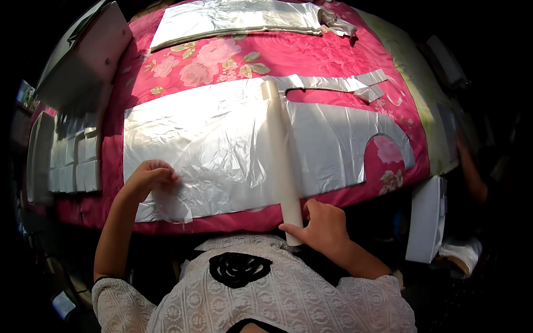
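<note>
A thin, shiny white plastic sheet lies creased across the pink cloth before me, with a curved cut-out and narrow strips at its right part. Near its left front corner my left hand is closed, pinching a piece of clear film that hangs from the fingers. A long pale cream tube lies across the sheet, pointing away from me. My right hand holds the tube's near end, thumb over the top; that end sticks out past the table edge.
Farther off lies a folded stack of similar white plastic. An open white box with several small white packs stands at left. A white box stands beyond the front right edge. Part of another person's arm shows at far right.
</note>
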Motion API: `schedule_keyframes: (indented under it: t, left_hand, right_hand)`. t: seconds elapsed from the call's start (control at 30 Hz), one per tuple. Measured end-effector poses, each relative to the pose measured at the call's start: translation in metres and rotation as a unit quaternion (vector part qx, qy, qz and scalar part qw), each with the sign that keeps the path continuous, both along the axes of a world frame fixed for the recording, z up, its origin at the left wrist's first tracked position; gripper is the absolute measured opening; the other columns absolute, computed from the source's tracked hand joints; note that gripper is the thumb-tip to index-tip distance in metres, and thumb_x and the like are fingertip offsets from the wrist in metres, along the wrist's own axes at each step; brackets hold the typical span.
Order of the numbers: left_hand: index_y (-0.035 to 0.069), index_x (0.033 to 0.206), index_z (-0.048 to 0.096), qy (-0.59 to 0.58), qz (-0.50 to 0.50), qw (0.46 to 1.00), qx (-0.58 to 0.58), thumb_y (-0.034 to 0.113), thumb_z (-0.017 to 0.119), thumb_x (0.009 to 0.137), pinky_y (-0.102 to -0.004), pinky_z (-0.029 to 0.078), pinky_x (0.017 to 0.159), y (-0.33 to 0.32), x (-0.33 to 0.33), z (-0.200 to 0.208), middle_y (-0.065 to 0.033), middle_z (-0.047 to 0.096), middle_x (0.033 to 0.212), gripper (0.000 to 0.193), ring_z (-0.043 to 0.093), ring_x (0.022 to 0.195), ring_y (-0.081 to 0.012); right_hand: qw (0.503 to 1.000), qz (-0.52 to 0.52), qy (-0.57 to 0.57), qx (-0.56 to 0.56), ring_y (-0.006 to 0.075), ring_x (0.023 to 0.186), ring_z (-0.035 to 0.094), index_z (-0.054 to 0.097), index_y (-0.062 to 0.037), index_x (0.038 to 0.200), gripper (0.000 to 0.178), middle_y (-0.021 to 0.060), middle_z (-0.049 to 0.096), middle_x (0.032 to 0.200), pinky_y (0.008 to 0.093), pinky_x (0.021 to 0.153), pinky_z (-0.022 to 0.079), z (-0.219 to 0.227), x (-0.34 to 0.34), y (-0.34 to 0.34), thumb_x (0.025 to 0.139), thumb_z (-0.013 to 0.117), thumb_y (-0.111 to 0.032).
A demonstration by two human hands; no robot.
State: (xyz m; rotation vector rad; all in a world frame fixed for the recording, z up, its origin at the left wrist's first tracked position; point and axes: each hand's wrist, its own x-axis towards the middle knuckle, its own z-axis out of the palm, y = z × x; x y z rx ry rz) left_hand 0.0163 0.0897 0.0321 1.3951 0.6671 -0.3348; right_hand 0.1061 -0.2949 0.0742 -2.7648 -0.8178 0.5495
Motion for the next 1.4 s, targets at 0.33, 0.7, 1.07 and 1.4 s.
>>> schedule_keyframes:
  t: [0.33, 0.7, 1.07, 1.4]
  left_hand:
    - [0.000, 0.090, 0.059, 0.055, -0.116, 0.873, 0.471, 0.000, 0.055, 0.074, -0.0315, 0.050, 0.067, 0.056, -0.005, 0.012, -0.0098, 0.064, 0.088, 0.016, 0.062, 0.078, -0.0211]
    - [-0.007, 0.134, 0.027, -0.323, -0.202, 0.760, 0.527, 0.015, 0.048, 0.081, -0.0436, 0.018, 0.109, -0.189, 0.100, -0.039, -0.0244, 0.026, 0.140, 0.061, 0.023, 0.133, -0.0363]
    - [-0.012, 0.135, 0.021, -0.279, -0.251, 0.722, 0.582, 0.024, 0.041, 0.081, -0.0446, 0.011, 0.111, -0.198, 0.106, -0.046, -0.0278, 0.020, 0.142, 0.068, 0.016, 0.135, -0.0373]
    - [-0.012, 0.134, 0.022, -0.277, -0.253, 0.724, 0.579, 0.024, 0.042, 0.080, -0.0445, 0.012, 0.111, -0.199, 0.103, -0.046, -0.0276, 0.021, 0.142, 0.068, 0.017, 0.135, -0.0374]
  right_hand:
    - [0.975, -0.058, 0.192, 0.096, 0.0340, 0.069, 0.063, 0.066, -0.0002, 0.080, 0.045, 0.0185, 0.064, 0.072, 0.0409, 0.065, 0.049, -0.023, 0.012, -0.018, 0.073, 0.063, -0.045]
    - [0.958, -0.063, 0.260, 0.101, 0.0310, 0.067, 0.063, 0.066, 0.0011, 0.080, 0.048, 0.0171, 0.064, 0.070, 0.0363, 0.063, 0.049, -0.023, 0.016, -0.022, 0.074, 0.064, -0.046]
    - [0.857, -0.117, 0.320, 0.385, 0.0124, 0.070, 0.057, 0.060, 0.0009, 0.097, 0.035, 0.0058, 0.062, 0.080, 0.0242, 0.066, 0.048, -0.063, 0.194, 0.092, 0.088, 0.057, -0.033]
    - [0.402, -0.294, 0.254, 0.829, 0.0284, 0.110, 0.048, 0.024, -0.0010, 0.133, 0.050, 0.0156, 0.043, 0.126, 0.0427, 0.088, 0.042, -0.034, 0.335, 0.032, 0.092, 0.035, -0.027]
